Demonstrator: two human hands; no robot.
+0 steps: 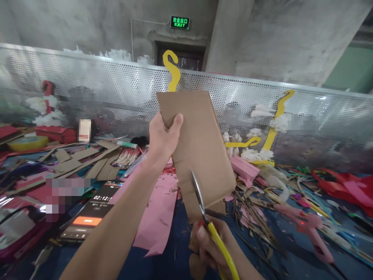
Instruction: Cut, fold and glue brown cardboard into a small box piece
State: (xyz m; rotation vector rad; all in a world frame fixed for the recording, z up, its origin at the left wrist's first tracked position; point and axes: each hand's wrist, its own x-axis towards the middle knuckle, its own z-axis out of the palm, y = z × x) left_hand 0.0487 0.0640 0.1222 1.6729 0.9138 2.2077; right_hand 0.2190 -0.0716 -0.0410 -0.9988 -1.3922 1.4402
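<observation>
My left hand [165, 134] grips a brown cardboard sheet [201, 136] by its left edge, thumb on the front face. The sheet is held up in front of me, with a narrower flap hanging at its lower left. In my right hand [211, 237] are scissors [217, 235] with yellow handles, their metal blade lying against the lower part of the cardboard. Behind the sheet's top edge rises a yellow hook shape [173, 72]. Pink paper [159, 214] lies below on the blue table.
A phone [90, 212] showing a timer lies left. Cardboard strips [84, 157] spread beyond it. On the right are a pink glue gun [311, 229], cardboard scraps [256, 221] and red ribbon [340, 186]. A perforated metal panel [131, 93] stands behind.
</observation>
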